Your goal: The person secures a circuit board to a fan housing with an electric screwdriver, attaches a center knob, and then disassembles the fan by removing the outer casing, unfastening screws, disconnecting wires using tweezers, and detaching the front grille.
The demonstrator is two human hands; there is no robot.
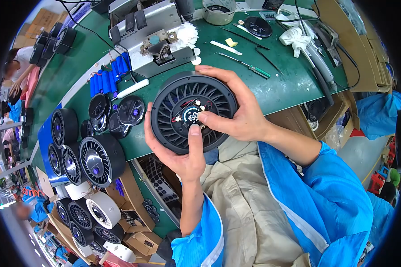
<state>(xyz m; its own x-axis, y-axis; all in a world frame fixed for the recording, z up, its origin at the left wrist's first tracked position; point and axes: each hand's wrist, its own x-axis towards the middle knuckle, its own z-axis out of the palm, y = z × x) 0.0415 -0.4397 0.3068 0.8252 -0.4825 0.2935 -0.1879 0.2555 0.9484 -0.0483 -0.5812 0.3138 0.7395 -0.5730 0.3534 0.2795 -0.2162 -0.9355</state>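
Observation:
Between both hands is a round black fan housing (165, 100) with curved blades, its open face toward me. At its centre, a small circuit board (192, 116) shows lit white digits, with red wires beside it. My left hand (180, 160) grips the left and lower rim, its thumb at the board's lower edge. My right hand (243, 113) wraps the upper right rim, and its thumb presses on the board's right side. Behind the housing stands a grey metal machine (165, 60). A screwdriver with a green handle (259, 72) lies to the right on the bench.
Blue cylindrical cells (104, 82) and glossy black discs (131, 110) are left of my hands. Several black fan units (102, 160) crowd the left edge. A soldering iron or similar grey tool (318, 62) and a cardboard box (365, 49) are at right. Another person (22, 66) sits far left.

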